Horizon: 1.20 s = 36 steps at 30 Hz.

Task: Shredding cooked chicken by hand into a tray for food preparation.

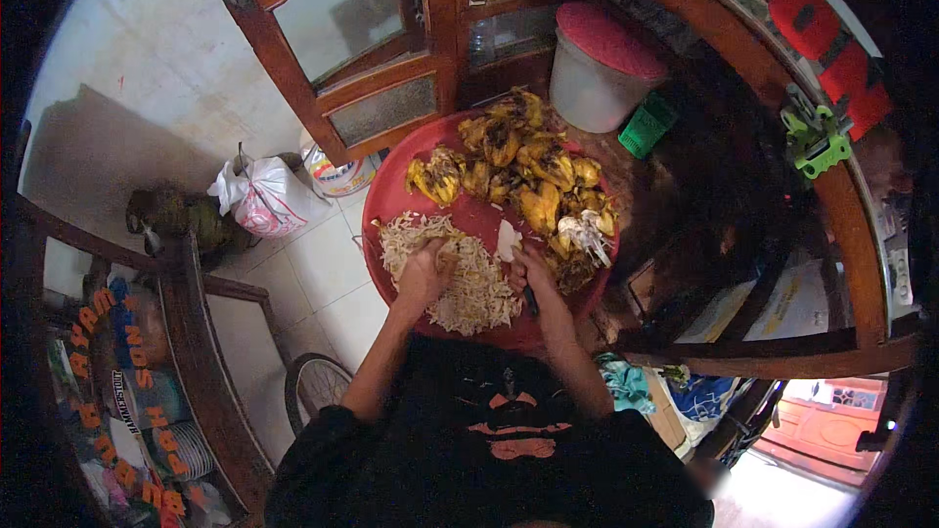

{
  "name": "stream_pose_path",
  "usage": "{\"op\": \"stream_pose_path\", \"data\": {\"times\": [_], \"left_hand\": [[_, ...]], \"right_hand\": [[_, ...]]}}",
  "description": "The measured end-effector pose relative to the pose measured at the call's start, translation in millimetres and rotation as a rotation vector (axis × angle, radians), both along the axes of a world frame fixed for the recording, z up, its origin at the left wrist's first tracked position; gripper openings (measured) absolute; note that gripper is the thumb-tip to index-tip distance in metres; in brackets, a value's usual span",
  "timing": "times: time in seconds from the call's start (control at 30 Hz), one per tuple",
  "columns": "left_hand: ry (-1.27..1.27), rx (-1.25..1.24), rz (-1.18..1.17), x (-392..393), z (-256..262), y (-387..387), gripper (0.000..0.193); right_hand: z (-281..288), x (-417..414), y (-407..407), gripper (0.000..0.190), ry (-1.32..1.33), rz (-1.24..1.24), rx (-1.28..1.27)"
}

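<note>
A large round red tray (381, 183) lies before me. Yellow fried chicken pieces (539, 205) are heaped on its far and right parts, and a pile of pale shredded chicken (469, 301) covers its near left. My left hand (424, 275) is over the left side of the shreds, fingers bent; whether it holds some cannot be made out. My right hand (532, 271) grips a knife with a black handle (531, 301) and has a pale piece of meat (508, 240) at its fingertips. A stripped chicken carcass (587, 235) rests at the tray's right edge.
Beyond the tray stand a white bucket with a red lid (590, 81) and a green plastic basket (648, 125). A wood-framed glass door (330, 99) is at the upper left. White plastic bags (268, 198) sit on the tiled floor, left of the tray, with a bicycle wheel (315, 389) nearer me.
</note>
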<state>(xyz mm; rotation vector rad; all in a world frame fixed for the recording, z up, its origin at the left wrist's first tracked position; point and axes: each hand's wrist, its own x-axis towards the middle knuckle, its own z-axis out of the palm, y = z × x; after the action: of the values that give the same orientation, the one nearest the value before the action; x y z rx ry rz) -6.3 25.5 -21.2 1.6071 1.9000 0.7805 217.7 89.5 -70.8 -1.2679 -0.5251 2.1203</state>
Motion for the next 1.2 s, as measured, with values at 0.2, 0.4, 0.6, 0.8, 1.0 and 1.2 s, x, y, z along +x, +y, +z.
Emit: {"op": "stream_pose_path", "data": {"times": [0.2,0.4,0.6,0.8,1.0,1.2], "left_hand": [[-0.969,-0.192,-0.010,42.9,-8.1,30.6,0.029],[-1.499,-0.268,0.428,50.5,-2.5,29.3,0.027],[-1.121,-0.178,0.158,40.6,19.4,21.0,0.022],[-0.734,-0.115,0.199,37.2,24.5,22.6,0.018],[-1.133,-0.115,0.309,32.9,-5.1,18.6,0.014],[-1.572,-0.250,0.308,18.6,5.5,19.4,0.013]], "right_hand": [[58.0,-10.5,-22.4,0.038,0.049,0.212,0.053],[84.6,-5.7,-29.1,0.044,-0.036,0.202,0.166],[85.1,-19.2,-23.3,0.030,-0.033,0.259,0.208],[11.4,-30.5,-24.8,0.033,-0.336,0.283,0.502],[18.4,-36.2,-29.6,0.036,-0.452,0.287,0.705],[78.0,-30.4,-19.0,0.026,0.082,0.177,0.219]]}}
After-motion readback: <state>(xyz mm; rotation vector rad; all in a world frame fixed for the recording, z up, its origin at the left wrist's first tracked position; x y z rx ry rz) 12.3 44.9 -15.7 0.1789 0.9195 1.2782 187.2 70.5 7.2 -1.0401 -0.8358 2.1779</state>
